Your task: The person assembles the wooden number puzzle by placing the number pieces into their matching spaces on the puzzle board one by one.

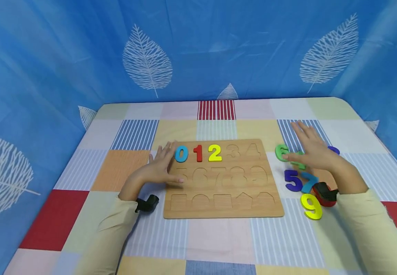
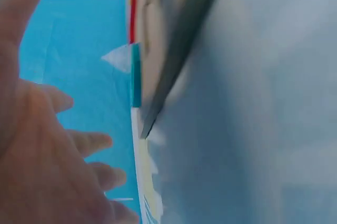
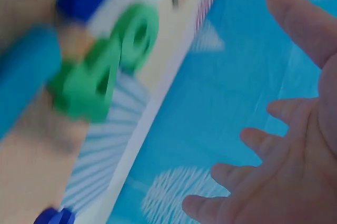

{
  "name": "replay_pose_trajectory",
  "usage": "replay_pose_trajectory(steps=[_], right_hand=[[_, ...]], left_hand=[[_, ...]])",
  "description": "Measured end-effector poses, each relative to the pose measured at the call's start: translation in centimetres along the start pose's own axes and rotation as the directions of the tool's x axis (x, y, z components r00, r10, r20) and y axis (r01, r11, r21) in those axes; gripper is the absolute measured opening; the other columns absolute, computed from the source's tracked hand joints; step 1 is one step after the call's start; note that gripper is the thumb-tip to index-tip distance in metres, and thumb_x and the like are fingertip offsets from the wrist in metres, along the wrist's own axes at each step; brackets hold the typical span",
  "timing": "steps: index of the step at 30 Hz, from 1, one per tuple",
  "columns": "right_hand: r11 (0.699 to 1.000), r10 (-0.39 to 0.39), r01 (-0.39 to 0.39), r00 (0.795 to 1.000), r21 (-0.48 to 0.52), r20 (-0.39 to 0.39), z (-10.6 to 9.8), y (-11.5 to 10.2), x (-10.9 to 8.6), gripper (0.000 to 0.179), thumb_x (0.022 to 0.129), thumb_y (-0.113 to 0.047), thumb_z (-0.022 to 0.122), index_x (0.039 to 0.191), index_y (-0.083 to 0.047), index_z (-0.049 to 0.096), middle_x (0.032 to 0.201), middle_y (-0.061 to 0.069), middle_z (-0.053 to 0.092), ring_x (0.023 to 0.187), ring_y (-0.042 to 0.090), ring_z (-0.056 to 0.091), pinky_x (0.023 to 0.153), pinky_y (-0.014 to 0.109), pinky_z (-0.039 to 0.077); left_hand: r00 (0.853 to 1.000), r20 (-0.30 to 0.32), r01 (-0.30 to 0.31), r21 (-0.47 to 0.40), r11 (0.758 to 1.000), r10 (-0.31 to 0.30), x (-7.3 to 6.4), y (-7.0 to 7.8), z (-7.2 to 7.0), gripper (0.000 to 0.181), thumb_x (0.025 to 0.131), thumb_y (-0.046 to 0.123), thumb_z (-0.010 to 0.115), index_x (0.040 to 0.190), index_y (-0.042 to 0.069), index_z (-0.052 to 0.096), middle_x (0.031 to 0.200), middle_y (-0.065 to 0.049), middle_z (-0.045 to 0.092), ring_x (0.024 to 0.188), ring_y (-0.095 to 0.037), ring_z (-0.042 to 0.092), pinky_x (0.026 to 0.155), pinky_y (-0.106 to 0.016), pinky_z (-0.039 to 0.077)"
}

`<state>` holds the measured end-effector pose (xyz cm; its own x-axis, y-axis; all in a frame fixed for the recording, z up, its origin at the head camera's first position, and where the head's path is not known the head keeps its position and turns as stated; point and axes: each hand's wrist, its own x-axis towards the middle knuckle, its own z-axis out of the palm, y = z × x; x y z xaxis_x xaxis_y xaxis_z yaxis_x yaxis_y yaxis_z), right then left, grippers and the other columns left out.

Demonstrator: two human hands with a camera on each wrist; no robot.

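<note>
My left hand (image 1: 158,166) is at the left edge of a wooden number board (image 1: 224,191), fingers spread and thumb over the board. In its top row sit a blue 0 (image 1: 181,154), a red 1 (image 1: 198,153) and a yellow 2 (image 1: 214,153). Over the loose number pieces at the right hovers my right hand (image 1: 313,152), palm bare and fingers spread in the right wrist view. Around it lie a green 6 (image 1: 281,152), a green 4 (image 3: 95,90), a purple 5 (image 1: 292,181), a blue 7 (image 1: 309,182) and a yellow 9 (image 1: 311,206).
A red piece (image 1: 329,203) is partly hidden under the right wrist's black camera (image 1: 325,191). Beyond the right hand a dark blue piece (image 1: 334,149) peeks out. Patchwork cloth (image 1: 220,238) covers the table, and a blue leaf-print curtain (image 1: 226,46) stands behind.
</note>
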<state>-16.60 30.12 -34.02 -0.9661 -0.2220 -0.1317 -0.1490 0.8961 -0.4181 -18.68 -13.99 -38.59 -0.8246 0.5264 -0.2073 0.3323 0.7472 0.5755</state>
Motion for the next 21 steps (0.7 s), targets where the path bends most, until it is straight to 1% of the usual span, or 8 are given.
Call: replay_pose_trajectory(steps=[3,6,8,11,13,16,19,21], right_hand=[[0.996,0.051,-0.050,0.999,0.073,-0.015,-0.8,2.2,-0.1,0.105,0.080,-0.033,0.068,0.146,-0.012,-0.012,0.150,0.023,-0.017,0.134,0.049,-0.013,0.093,0.076,0.010],[0.988,0.089,-0.085,0.996,0.130,-0.022,-1.4,4.3,-0.4,0.105,0.081,-0.030,0.067,0.145,-0.012,-0.014,0.149,0.024,-0.019,0.134,0.050,-0.011,0.092,0.077,0.013],[0.982,0.113,-0.109,0.993,0.154,-0.021,-1.8,5.8,-1.0,0.103,0.081,-0.027,0.066,0.145,-0.011,-0.014,0.148,0.025,-0.020,0.133,0.050,-0.011,0.091,0.077,0.014],[0.978,0.148,-0.143,0.989,0.153,-0.018,-2.4,8.0,-1.7,0.102,0.082,-0.026,0.064,0.144,-0.009,-0.014,0.147,0.028,-0.019,0.133,0.051,-0.013,0.091,0.076,0.012],[0.973,0.182,-0.180,0.983,0.141,0.001,-2.7,9.2,-2.0,0.101,0.082,-0.028,0.063,0.144,-0.008,-0.014,0.146,0.029,-0.019,0.132,0.050,-0.015,0.092,0.076,0.011],[0.965,0.220,-0.224,0.975,0.135,0.043,-2.7,10.6,-2.2,0.103,0.081,-0.028,0.065,0.144,-0.008,-0.015,0.145,0.030,-0.020,0.131,0.051,-0.016,0.092,0.076,0.009],[0.958,0.230,-0.243,0.969,0.153,0.094,-2.6,11.5,-2.5,0.107,0.079,-0.028,0.067,0.144,-0.008,-0.015,0.145,0.030,-0.020,0.131,0.052,-0.015,0.092,0.076,0.009],[0.955,0.233,-0.249,0.966,0.159,0.114,-2.7,12.0,-2.9,0.108,0.077,-0.027,0.068,0.144,-0.009,-0.015,0.145,0.030,-0.019,0.130,0.053,-0.014,0.090,0.077,0.012]], left_hand=[[1.000,-0.015,-0.013,-0.062,0.998,0.012,0.0,-0.5,-0.4,0.115,0.073,0.046,0.072,0.147,0.017,-0.010,0.153,-0.015,-0.010,0.137,-0.042,-0.017,0.101,-0.069,-0.012],[1.000,-0.021,-0.015,-0.078,0.997,0.013,0.1,-1.1,-0.5,0.113,0.073,0.047,0.071,0.147,0.017,-0.009,0.154,-0.011,-0.008,0.138,-0.039,-0.015,0.104,-0.066,-0.010],[1.000,-0.018,-0.010,-0.084,0.996,0.008,0.4,-1.3,-0.2,0.111,0.073,0.049,0.070,0.147,0.018,-0.007,0.155,-0.009,-0.006,0.139,-0.037,-0.014,0.107,-0.063,-0.008],[1.000,-0.011,-0.002,-0.110,0.994,0.001,0.8,-1.8,0.4,0.110,0.073,0.047,0.071,0.148,0.020,-0.004,0.155,-0.007,-0.003,0.139,-0.035,-0.014,0.109,-0.059,-0.010],[1.000,-0.009,-0.002,-0.111,0.994,0.001,0.8,-2.2,0.7,0.112,0.070,0.047,0.074,0.148,0.022,-0.002,0.155,-0.004,-0.001,0.139,-0.033,-0.015,0.110,-0.056,-0.011],[0.999,-0.006,-0.035,-0.091,0.995,0.035,0.5,-2.8,0.9,0.116,0.065,0.044,0.078,0.148,0.019,0.001,0.155,-0.007,-0.001,0.139,-0.035,-0.017,0.109,-0.056,-0.013],[0.998,0.008,-0.058,-0.059,0.997,0.059,0.2,-3.1,0.9,0.118,0.063,0.041,0.080,0.148,0.015,0.003,0.155,-0.010,-0.003,0.138,-0.037,-0.018,0.109,-0.056,-0.013],[0.998,0.016,-0.063,-0.050,0.997,0.064,0.2,-3.2,1.0,0.118,0.063,0.040,0.081,0.148,0.013,0.003,0.155,-0.012,-0.004,0.137,-0.038,-0.019,0.109,-0.057,-0.013]])
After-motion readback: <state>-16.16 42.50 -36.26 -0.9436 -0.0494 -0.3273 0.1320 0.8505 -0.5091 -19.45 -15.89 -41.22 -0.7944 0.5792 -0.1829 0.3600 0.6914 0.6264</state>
